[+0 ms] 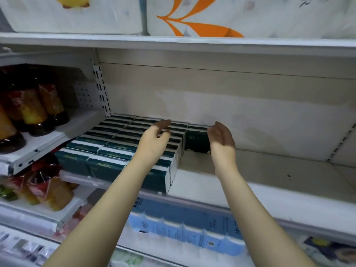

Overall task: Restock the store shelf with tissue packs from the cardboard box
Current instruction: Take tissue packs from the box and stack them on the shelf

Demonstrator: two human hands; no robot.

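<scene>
Both hands are inside the shelf [250, 170] bay, and neither has hold of anything. The left hand [154, 140] hovers with loosely straightened fingers over the rows of dark green tissue packs [107, 151] that run beneath it and off to its left. The right hand [221, 138] is open too, palm turned inward. Just left of its fingers a lone pack [196, 138] stands at the back of the shelf; whether they touch it I cannot tell.

By the look of it, the step in hand is squaring up that lone pack, the start of a new row beside the full ones. Bare shelf lies below and to the right of the right hand, so much restocking remains.

The next move likely calls for drawing both hands out and fetching more packs from the cardboard box — not in view here — then setting them in front of the lone pack, tight against the neighbouring row.
</scene>
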